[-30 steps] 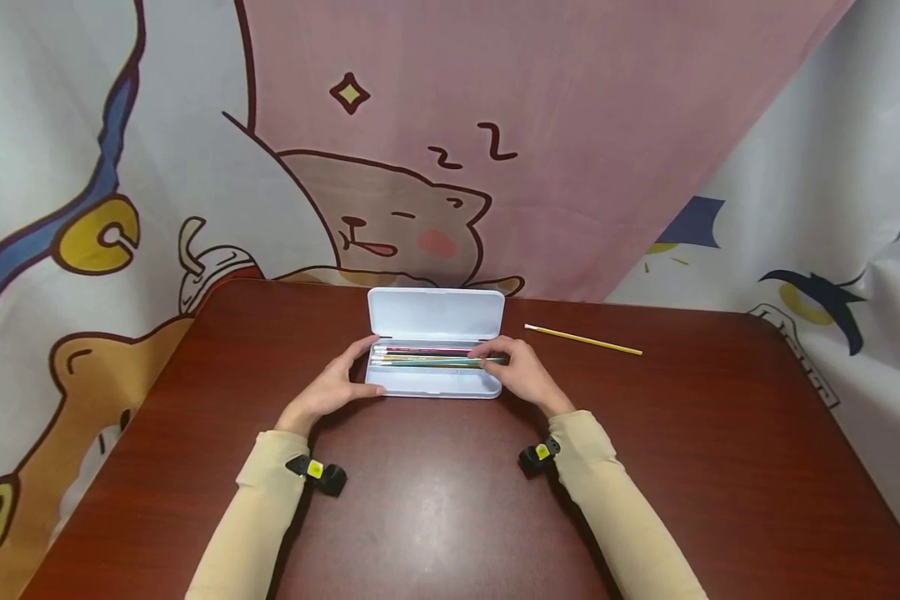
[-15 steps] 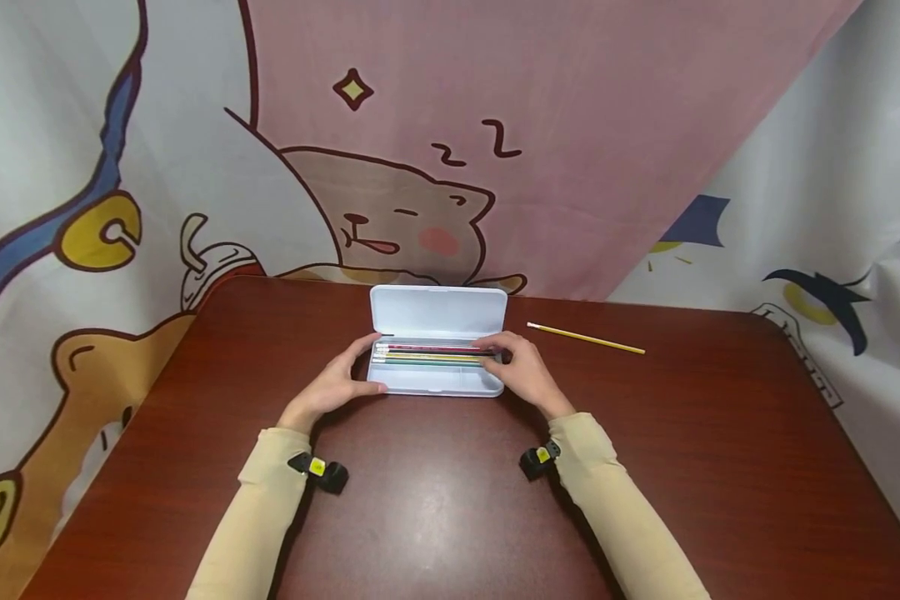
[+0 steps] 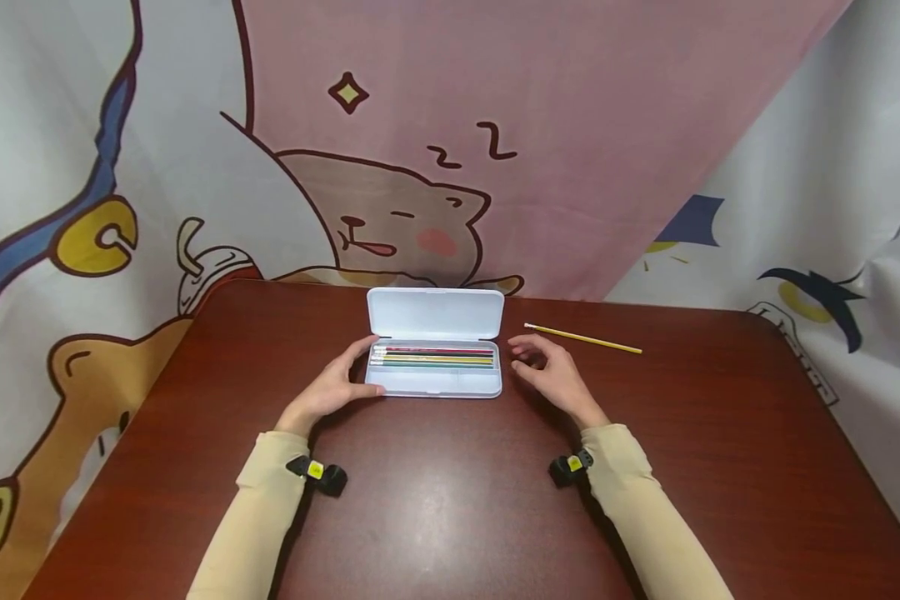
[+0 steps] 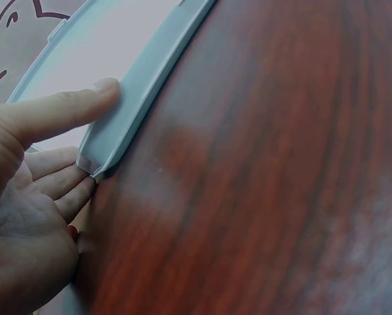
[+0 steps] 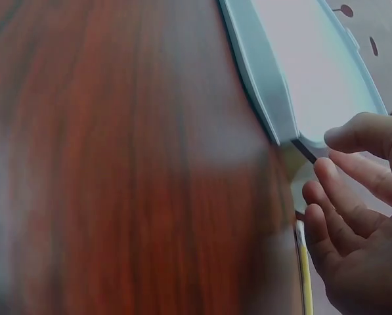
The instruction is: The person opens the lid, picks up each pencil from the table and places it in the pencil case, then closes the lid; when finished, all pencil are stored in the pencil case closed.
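A white pencil case (image 3: 420, 382) lies on the table with its lid (image 3: 435, 312) raised at the back. Several pencils (image 3: 435, 357) in red, black, yellow and green rest side by side in its rear part. My left hand (image 3: 328, 387) holds the case's left end, thumb at the front edge and fingers at the back corner; the left wrist view shows the thumb on the case's wall (image 4: 127, 108). Just off the right end, my right hand (image 3: 557, 377) hovers with loosely bent fingers and nothing in them. A single yellow pencil (image 3: 585, 338) lies beyond it on the table.
The dark red wooden table (image 3: 427, 500) ends at a printed cloth (image 3: 570, 150) hanging close behind it. Black cameras (image 3: 328, 477) are strapped to both wrists.
My right hand has let go of the green pencil, now lying with the others in the case, and has moved right, clear of the case. The left hand stays on the case.
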Motion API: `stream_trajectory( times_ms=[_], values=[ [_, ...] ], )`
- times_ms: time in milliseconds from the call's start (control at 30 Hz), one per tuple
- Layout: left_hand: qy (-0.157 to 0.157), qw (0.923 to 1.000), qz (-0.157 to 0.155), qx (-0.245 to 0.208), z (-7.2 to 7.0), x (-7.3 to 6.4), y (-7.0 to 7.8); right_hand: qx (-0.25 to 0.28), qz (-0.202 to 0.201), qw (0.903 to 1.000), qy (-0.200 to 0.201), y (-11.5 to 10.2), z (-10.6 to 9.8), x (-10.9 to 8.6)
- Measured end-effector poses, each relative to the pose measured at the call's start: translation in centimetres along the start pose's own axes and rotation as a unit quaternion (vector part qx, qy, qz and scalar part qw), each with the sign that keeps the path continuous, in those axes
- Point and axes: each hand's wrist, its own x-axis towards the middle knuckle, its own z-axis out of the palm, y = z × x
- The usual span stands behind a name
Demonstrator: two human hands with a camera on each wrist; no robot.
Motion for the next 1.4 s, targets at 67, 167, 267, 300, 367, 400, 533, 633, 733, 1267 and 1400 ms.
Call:
stream_trajectory(
  times_ms=[67,167,267,300,367,400,533,633,733,1267,1400],
  values=[
    [0.0,1.0,0.002,0.001,0.0,-0.1,0.0,0.006,0.004,1.0,0.004,0.3,-0.5,-0.3],
    [0.0,1.0,0.002,0.006,0.0,-0.1,-0.2,0.012,0.005,0.9999,0.008,0.9,-1.1,-0.8],
    [-0.001,1.0,0.001,0.008,0.0,-0.1,-0.3,0.008,0.008,0.9999,0.012,1.5,-1.9,-1.2],
    [-0.001,1.0,0.0,0.009,0.0,-0.1,-0.3,0.007,0.008,0.9998,0.014,1.7,-2.1,-1.3],
    [0.0,1.0,0.001,0.008,0.0,-0.1,-0.3,0.004,0.01,0.9998,0.018,2.0,-2.8,-1.5],
    [0.001,1.0,0.001,0.008,0.0,-0.1,-0.3,0.001,0.01,0.9997,0.02,2.2,-3.1,-1.6],
    [0.002,1.0,0.005,0.007,0.0,-0.1,-0.3,-0.017,0.012,0.9993,0.03,2.9,-4.4,-2.1],
    [0.001,0.9999,0.007,0.008,0.0,-0.2,-0.3,-0.023,0.013,0.9988,0.04,3.5,-5.3,-2.6],
    [0.001,0.9999,0.008,0.009,0.0,-0.1,-0.3,-0.019,0.016,0.9985,0.049,4.2,-6.1,-3.0],
    [0.002,0.9999,0.011,0.01,0.0,0.0,-0.2,-0.077,0.058,0.9913,0.09,5.3,-9.9,-4.0],
    [0.0,0.9999,0.012,0.006,-0.1,0.0,-0.3,-0.095,0.061,0.989,0.096,5.8,-10.7,-4.1]
  ],
)
